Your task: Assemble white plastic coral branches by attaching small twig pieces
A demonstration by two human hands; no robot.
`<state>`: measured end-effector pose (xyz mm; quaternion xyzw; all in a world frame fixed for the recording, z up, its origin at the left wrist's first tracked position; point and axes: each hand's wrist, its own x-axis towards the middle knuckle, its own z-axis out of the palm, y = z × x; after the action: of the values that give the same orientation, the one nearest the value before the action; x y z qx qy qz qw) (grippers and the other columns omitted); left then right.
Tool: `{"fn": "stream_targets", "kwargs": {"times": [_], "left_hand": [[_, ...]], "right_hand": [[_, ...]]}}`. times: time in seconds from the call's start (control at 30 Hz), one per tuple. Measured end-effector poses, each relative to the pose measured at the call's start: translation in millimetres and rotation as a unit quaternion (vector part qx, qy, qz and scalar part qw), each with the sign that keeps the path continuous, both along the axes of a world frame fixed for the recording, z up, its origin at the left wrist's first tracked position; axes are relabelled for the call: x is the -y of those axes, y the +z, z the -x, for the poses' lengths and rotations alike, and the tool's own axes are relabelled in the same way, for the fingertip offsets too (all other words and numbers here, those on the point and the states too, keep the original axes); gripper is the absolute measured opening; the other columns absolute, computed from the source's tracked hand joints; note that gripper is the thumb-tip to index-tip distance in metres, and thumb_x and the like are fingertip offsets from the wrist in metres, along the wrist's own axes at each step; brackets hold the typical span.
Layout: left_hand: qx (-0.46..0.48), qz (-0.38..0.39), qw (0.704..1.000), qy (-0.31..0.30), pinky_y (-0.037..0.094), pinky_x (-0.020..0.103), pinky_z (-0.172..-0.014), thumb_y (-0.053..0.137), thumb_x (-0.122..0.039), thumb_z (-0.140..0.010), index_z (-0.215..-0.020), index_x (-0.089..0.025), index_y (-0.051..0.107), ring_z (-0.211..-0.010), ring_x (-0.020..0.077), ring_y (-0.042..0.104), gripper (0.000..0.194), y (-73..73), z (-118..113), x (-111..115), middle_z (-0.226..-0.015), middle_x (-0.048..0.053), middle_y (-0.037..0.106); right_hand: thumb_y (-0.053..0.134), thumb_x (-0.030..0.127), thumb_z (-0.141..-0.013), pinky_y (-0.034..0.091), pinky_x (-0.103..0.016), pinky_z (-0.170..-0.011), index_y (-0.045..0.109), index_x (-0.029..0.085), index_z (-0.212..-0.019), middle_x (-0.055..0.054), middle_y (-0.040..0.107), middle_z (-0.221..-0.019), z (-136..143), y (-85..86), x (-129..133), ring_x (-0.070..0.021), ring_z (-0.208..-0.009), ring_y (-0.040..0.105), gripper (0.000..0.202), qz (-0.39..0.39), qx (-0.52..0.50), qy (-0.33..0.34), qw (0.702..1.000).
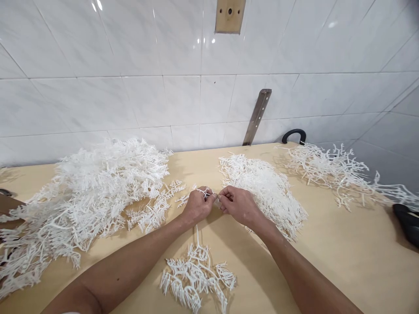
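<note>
White sprig (205, 191) being pinched by left hand (198, 206) and right hand (240, 205) above table (347, 248), near white pile (266, 185); visible part being pointed sideways toward right hand, full long axis being concealed.

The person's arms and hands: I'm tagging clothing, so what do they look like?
The left hand and right hand wear no gloves. The left forearm and right forearm are bare, without a visible watch or bracelet; the left has a small spot. A pale sliver at the bottom edge may be a sleeve.
</note>
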<state>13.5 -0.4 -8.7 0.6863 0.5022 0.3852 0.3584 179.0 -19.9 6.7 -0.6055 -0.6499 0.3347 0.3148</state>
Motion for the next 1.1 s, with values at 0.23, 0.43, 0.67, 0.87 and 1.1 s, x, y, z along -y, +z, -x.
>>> {"fn": "stream_targets", "kwargs": {"times": [0.23,0.43,0.67,0.87,1.1], "left_hand": [[-0.087,-0.049,0.995,0.002,0.041,0.029,-0.069,0.052,-0.021,-0.083,-0.070,-0.019,0.057,-0.069,0.0168,0.056,0.014,-5.4,-1,-2,-0.069,0.001,0.061],[-0.078,-0.016,0.997,0.014,0.040,0.030,-0.068,0.052,-0.018,-0.081,-0.068,-0.019,0.057,-0.068,0.0177,0.057,0.014,-3.1,-1,-3,-0.067,0.002,0.061],[-0.005,0.030,0.999,0.037,0.035,0.027,-0.057,0.056,-0.023,-0.079,-0.066,-0.019,0.056,-0.054,0.0143,0.048,0.013,2.8,1,0,-0.052,-0.004,0.049],[0.055,0.032,0.998,0.022,0.032,0.025,-0.055,0.055,-0.033,-0.081,-0.065,-0.019,0.055,-0.053,0.0121,0.040,0.021,0.4,2,-1,-0.053,-0.005,0.044],[0.098,0.013,0.995,-0.017,0.033,0.025,-0.060,0.055,-0.040,-0.085,-0.065,-0.018,0.053,-0.058,0.0114,0.039,0.030,-5.0,3,-4,-0.058,-0.005,0.042]], "right_hand": [[0.051,0.015,-0.086,0.036,-0.026,-0.064,0.064,0.019,-0.079,-0.001,0.068,-0.072,11,0.0,5,-0.0153,-0.067,0.059,0.015,-0.088,0.181,0.012,0.979],[0.048,0.011,-0.089,0.034,-0.027,-0.063,0.058,0.016,-0.083,-0.008,0.068,-0.084,27,-7.6,3,-0.0173,-0.073,0.061,0.013,-0.101,0.233,-0.020,0.967],[0.052,0.016,-0.083,0.040,-0.022,-0.047,0.050,0.020,-0.078,0.004,0.060,-0.053,17,-12.3,-6,-0.0125,-0.041,0.059,0.007,0.045,0.030,-0.086,0.995],[0.050,0.018,-0.084,0.044,-0.020,-0.043,0.051,0.021,-0.084,0.005,0.064,-0.057,11,-3.5,-6,-0.0127,-0.041,0.063,0.003,0.024,-0.021,-0.087,0.996],[0.053,0.024,-0.084,0.047,-0.025,-0.052,0.054,0.021,-0.083,0.002,0.063,-0.060,-8,5.8,-6,-0.0137,-0.048,0.061,0.004,-0.079,0.030,-0.145,0.986]]}}
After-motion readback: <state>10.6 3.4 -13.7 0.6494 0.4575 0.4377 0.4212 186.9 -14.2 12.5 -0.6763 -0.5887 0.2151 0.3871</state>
